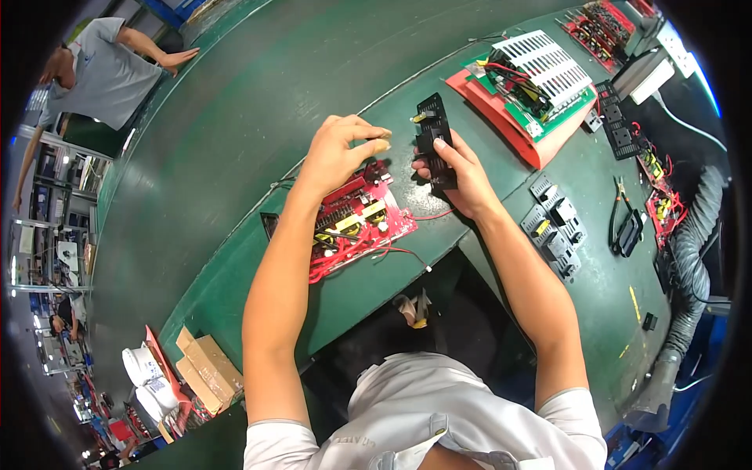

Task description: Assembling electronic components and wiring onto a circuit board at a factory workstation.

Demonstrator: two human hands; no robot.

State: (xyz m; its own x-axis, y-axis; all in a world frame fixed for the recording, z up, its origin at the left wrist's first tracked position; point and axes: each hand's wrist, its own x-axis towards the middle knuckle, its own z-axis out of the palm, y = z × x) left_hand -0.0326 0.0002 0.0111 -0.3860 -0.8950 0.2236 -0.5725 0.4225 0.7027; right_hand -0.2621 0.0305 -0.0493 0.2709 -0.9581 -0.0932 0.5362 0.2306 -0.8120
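Observation:
My right hand (468, 182) is closed round a black slotted panel (439, 160) with sockets and a small yellow part on it, held upright above the bench. Just to its left, my left hand (338, 155) has thumb and fingers drawn together in a pinch; whatever lies between the tips is too small to make out. Below the left hand, on the green bench, rests a red circuit board (362, 223) with black, yellow and white parts and red wires. My left forearm hides part of the board's left side.
A white vented metal case on a green board (540, 78) stands on red sheets at the far right. More slotted panels (556, 227) and orange-handled pliers (624, 219) lie to the right, near a grey flexible duct (693, 235). A cardboard box (207, 368) sits lower left. Another person (110, 70) touches the bench's far edge.

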